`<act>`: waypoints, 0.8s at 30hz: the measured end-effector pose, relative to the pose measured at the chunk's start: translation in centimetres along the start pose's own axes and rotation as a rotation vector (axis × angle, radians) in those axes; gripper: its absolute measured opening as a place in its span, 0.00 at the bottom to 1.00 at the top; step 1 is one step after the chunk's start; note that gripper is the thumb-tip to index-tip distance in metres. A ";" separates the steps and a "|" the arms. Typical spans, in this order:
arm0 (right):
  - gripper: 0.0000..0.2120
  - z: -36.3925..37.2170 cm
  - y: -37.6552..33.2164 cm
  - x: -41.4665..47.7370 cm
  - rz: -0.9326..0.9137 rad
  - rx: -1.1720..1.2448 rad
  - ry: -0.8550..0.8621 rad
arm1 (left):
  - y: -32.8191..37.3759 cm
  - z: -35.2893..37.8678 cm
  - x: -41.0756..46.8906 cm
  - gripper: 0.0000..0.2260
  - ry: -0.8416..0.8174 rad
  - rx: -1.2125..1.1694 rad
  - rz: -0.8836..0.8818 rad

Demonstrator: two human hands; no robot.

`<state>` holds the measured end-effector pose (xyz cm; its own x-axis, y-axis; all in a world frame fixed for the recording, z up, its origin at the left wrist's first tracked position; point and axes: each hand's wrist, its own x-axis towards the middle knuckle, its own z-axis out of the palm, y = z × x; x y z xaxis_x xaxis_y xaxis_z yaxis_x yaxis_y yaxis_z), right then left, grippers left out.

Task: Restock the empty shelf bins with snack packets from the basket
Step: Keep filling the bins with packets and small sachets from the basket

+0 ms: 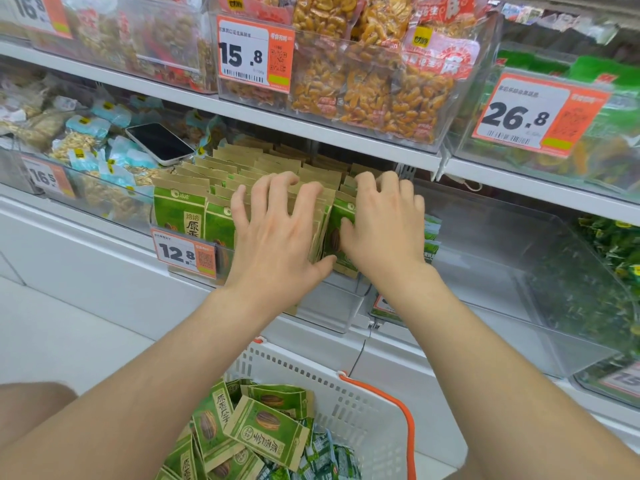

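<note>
At a shelf, both arms stretched to the clear bin (332, 306) behind the 12.8 tag (185, 252). Packed into that bin in upright rows: green-and-kraft packets (194, 216), nearly filling it. Gripping a front bunch of those packets with the left hand (277, 237), fingers curled over the tops and thumb hooked beneath the lower edge. Gripping the neighbouring packets with the right hand (381, 230) likewise, fingers bent over the tops, thumb pressed on a green front. Hands just beside each other, thumbs nearly touching.

Below, between the forearms, a white basket (349, 393) with an orange handle (410, 431), holding loose packets (266, 424) of the same kind heaped at all angles, plus smaller green sachets (325, 455).

Right of the filled bin, a second bin (502, 271), with only a few green packs at its left wall. To the left, a bin of pale blue packs with a phone (159, 143) lying screen-up on top. On the shelf above, orange snack packs (374, 88) beside a 15.8 tag (254, 53).
</note>
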<state>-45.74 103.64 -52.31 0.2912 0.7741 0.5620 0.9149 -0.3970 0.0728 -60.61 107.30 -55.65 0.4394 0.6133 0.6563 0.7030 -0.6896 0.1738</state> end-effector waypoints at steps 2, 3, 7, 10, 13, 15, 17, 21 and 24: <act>0.13 -1.5 -0.6 -1.2 -0.073 0.115 0.084 | -0.2 -0.8 -0.3 0.27 0.136 -0.039 0.052; 0.10 -2.5 -1.0 -2.0 -0.116 0.179 0.088 | -0.4 -1.2 -0.6 0.20 0.220 -0.061 0.088; 0.09 -5.5 -2.4 -5.3 -0.264 0.244 -0.215 | -1.5 -1.8 -2.8 0.09 0.224 -0.249 0.054; 0.07 -4.9 -2.7 -7.8 -0.388 0.139 -0.613 | -2.4 -0.3 -5.5 0.08 -0.219 -0.136 -0.093; 0.07 -2.1 -3.5 -10.8 -0.546 0.029 -0.957 | -3.3 1.9 -8.5 0.05 -0.735 0.077 0.020; 0.05 -0.5 -4.4 -12.8 -0.589 0.035 -1.032 | -3.6 3.6 -10.9 0.10 -1.055 0.139 0.116; 0.07 0.6 -5.2 -14.3 -0.639 0.026 -1.073 | -3.7 5.4 -13.6 0.15 -1.331 0.172 0.182; 0.08 1.9 -6.1 -15.8 -0.698 -0.012 -1.180 | -3.6 8.5 -17.8 0.23 -1.520 0.243 0.315; 0.06 2.5 -5.9 -16.1 -0.700 -0.017 -1.178 | -3.5 10.5 -20.0 0.26 -1.508 0.291 0.400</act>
<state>-55.15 94.76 -63.85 -0.1551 0.7673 -0.6223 0.9667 0.2476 0.0643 -66.00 101.54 -77.06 0.6178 0.3436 -0.7073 0.4118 -0.9077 -0.0813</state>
